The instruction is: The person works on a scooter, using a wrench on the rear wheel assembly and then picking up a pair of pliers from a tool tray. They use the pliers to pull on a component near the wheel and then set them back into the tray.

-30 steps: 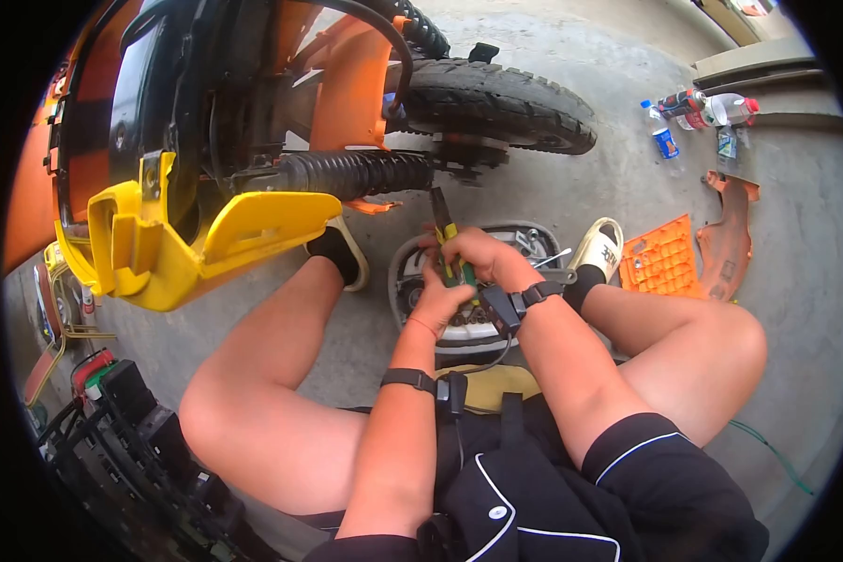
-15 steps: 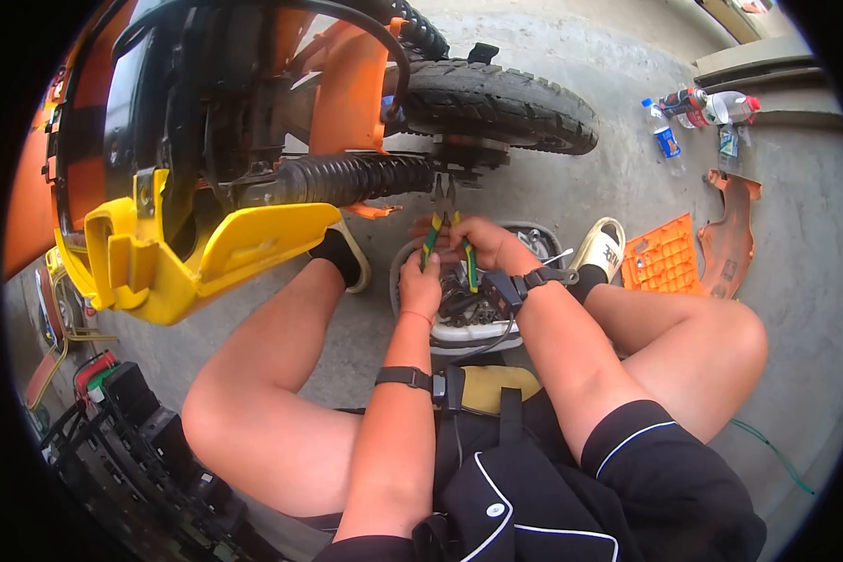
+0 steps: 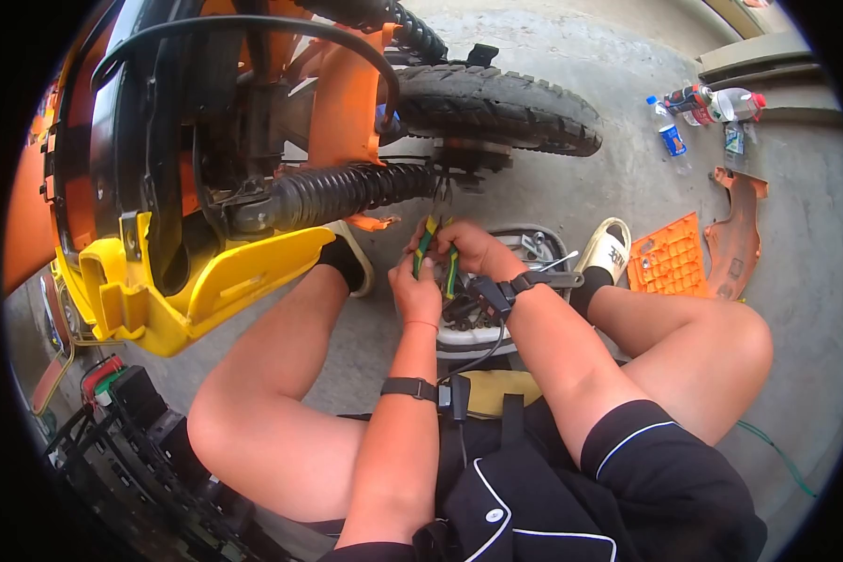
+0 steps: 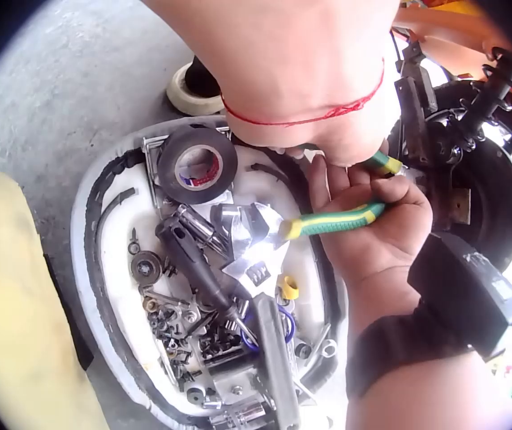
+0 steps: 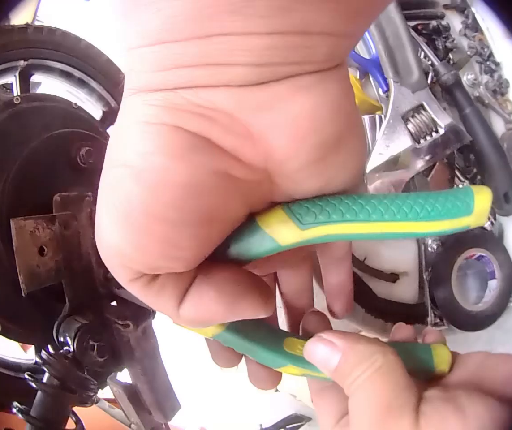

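Both hands hold a pair of pliers (image 3: pixel 423 248) with green and yellow handles, its handles spread and its narrow metal jaws pointing away from the body. My left hand (image 3: pixel 415 298) grips one handle, thumb laid along it, as the right wrist view shows. The other handle lies in my right hand (image 5: pixel 211 170), whose curled thumb and fingers hide part of it. Below the hands is a white, dark-rimmed tub (image 4: pixel 103 305) of tools and small hardware. In it lie an adjustable wrench (image 4: pixel 275 349), a black-handled screwdriver (image 4: pixel 184 255) and a black tape roll (image 4: pixel 172 168).
A motorbike's rear wheel (image 3: pixel 496 108) and black spring shock (image 3: pixel 347 192) are just beyond the hands. A yellow body panel (image 3: pixel 244 281) juts in at left. Orange panels (image 3: pixel 670 258) and bottles (image 3: pixel 670 136) lie at right. Slippered feet flank the tub.
One second ago the pliers' handles were close together; they then spread apart, a hand on each. Now they stand slightly nearer each other than half a second ago. The head view has shifted slightly.
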### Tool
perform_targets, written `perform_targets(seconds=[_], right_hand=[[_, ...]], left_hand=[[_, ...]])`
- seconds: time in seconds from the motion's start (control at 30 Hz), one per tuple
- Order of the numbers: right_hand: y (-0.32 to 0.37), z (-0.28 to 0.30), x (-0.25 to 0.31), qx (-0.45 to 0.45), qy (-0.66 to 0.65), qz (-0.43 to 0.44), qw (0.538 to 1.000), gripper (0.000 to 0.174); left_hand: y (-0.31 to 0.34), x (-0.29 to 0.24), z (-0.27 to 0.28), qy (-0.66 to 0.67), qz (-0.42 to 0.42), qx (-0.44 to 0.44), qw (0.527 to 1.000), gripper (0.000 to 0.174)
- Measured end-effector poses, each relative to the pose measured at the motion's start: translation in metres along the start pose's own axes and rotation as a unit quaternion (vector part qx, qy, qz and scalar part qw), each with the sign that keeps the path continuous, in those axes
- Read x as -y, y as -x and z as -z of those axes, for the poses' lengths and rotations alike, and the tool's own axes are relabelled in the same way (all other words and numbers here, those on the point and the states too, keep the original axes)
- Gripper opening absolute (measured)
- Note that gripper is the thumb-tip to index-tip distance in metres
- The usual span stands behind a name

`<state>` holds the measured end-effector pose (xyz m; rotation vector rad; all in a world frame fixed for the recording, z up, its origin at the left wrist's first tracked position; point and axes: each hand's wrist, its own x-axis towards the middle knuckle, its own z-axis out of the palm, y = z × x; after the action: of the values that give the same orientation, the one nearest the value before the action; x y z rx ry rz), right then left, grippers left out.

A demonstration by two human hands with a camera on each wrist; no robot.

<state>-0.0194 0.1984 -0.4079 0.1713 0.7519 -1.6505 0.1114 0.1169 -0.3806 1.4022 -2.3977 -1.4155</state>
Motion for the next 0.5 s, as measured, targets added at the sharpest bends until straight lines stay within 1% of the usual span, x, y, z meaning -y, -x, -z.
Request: perform_targets(seconds=[0.07, 0.13, 0.17, 0.23, 0.27, 0.3, 0.33, 0.37, 0.4, 0.43, 0.5], right_hand=[[0.002, -0.003, 0.002, -0.002, 0.002, -0.006, 1.0, 0.049], [0.002, -0.003, 0.0, -0.015, -0.065, -0.004, 0.998, 0.044], [0.0, 0.001, -0.004, -0.015, -0.067, -0.004, 0.998, 0.044], [-0.003, 0.007, -0.005, -0.007, -0.106, -0.018, 0.994, 0.044], [-0.004, 0.008, -0.006, -0.008, -0.106, -0.017, 0.994, 0.044], [-0.005, 0.009, -0.005, -0.017, -0.095, -0.017, 0.995, 0.042], [-0.004, 0.01, -0.005, -0.029, -0.086, -0.018, 0.996, 0.04], [-0.003, 0.01, -0.007, -0.033, -0.086, -0.018, 0.996, 0.04], [-0.005, 0.009, -0.007, -0.061, -0.065, -0.016, 0.996, 0.039], [-0.007, 0.008, -0.006, -0.087, -0.044, -0.015, 0.995, 0.038], [-0.006, 0.0, -0.003, -0.093, -0.047, -0.013, 0.995, 0.035]], left_hand=[[0.001, -0.004, 0.002, 0.009, 0.008, 0.0, 1.0, 0.035], [0.003, -0.008, 0.004, -0.006, 0.001, 0.015, 1.0, 0.034], [0.004, -0.01, 0.005, -0.008, 0.002, 0.016, 1.0, 0.034], [0.005, -0.011, 0.001, 0.021, 0.011, 0.045, 0.999, 0.037], [0.003, -0.006, -0.004, 0.005, -0.017, 0.037, 0.999, 0.049], [0.005, -0.004, -0.008, 0.007, -0.018, 0.037, 0.999, 0.049], [0.01, -0.008, -0.01, -0.041, -0.034, 0.03, 0.998, 0.059], [0.016, -0.012, -0.012, -0.088, -0.049, 0.024, 0.995, 0.07], [0.02, -0.017, -0.014, -0.109, -0.027, 0.044, 0.993, 0.088], [0.025, -0.025, -0.016, -0.107, -0.028, 0.044, 0.993, 0.088], [0.036, -0.038, -0.02, -0.178, 0.009, 0.009, 0.984, 0.1]])
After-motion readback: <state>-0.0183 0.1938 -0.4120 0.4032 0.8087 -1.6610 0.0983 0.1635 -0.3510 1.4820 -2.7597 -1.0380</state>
